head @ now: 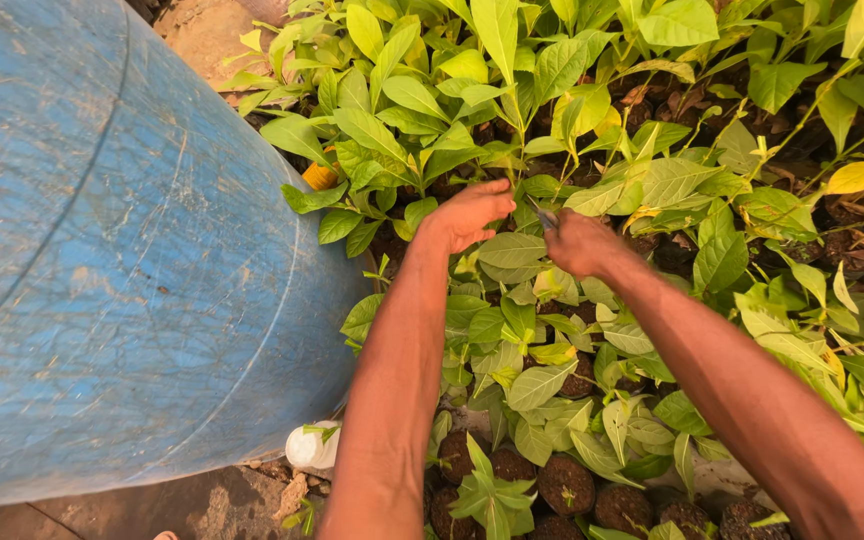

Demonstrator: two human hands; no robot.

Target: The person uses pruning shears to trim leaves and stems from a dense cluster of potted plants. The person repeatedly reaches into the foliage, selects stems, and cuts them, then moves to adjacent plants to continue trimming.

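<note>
Green seedling [512, 215] stands among the crowded pots beside the barrel; our left hand [467, 215] steadies it, fingers pinched narrow on its leaves, while our right hand [580, 243] grips a small blade [544, 215]. We should keep the stem still and cut cleanly. We count two hands, one blue barrel [122, 250], one white bottle [312, 448], seedlings beyond counting.

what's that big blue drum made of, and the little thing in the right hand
Blue drum: looks like moulded plastic, matte and scuffed, with pale scratches across its curved side. The small blade in the right hand: seemingly metal, thin and grey, though it is too small to be sure.
</note>
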